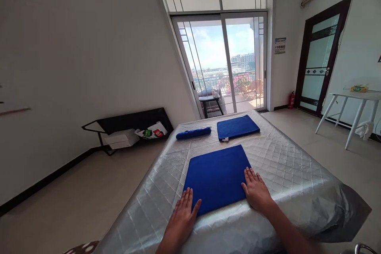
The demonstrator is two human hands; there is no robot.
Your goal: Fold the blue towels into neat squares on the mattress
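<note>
A flat blue folded cloth [218, 176] lies on the quilted silvery cover [285, 154] right in front of me. My left hand [184, 214] rests flat on the cloth's near left corner, fingers stretched out. On its right edge lies my right hand [255, 188], palm down with the fingers extended. Farther back is a second folded blue cloth [238, 127], a small white tag showing at its near edge. To the left of that sits a narrow rolled blue cloth [193, 133].
A black low rack [133, 121] with a white box [120, 139] and bags stands left of the covered surface. A white table [360, 95] with a tissue pack stands right, near a dark-framed door [323, 59]. Glass sliding doors [220, 63] are at the back.
</note>
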